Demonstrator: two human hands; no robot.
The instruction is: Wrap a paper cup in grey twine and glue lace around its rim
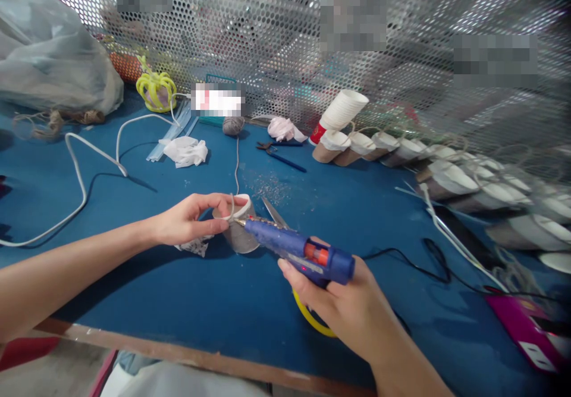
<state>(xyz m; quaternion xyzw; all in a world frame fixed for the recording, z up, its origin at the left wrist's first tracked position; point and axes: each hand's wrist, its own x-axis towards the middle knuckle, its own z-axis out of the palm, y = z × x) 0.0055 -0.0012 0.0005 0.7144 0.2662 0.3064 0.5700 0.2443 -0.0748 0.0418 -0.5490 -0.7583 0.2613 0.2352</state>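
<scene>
My left hand is closed on the rim of a small grey-brown paper cup with a white inside, its fingers and thumb pinching the near left edge. A thin grey cord runs from a ball of cord to the cup, and a loop of it shows at my fingers. In my right hand is a blue hot glue gun, its nozzle at the cup's rim close to my left thumb. Scissors with yellow handles lie partly hidden under the glue gun and my right hand.
Rows of wrapped paper cups stand along the right. Pliers, crumpled tissue and clear glue sticks lie farther back. A white cable crosses the left side. A perforated metal screen closes off the back.
</scene>
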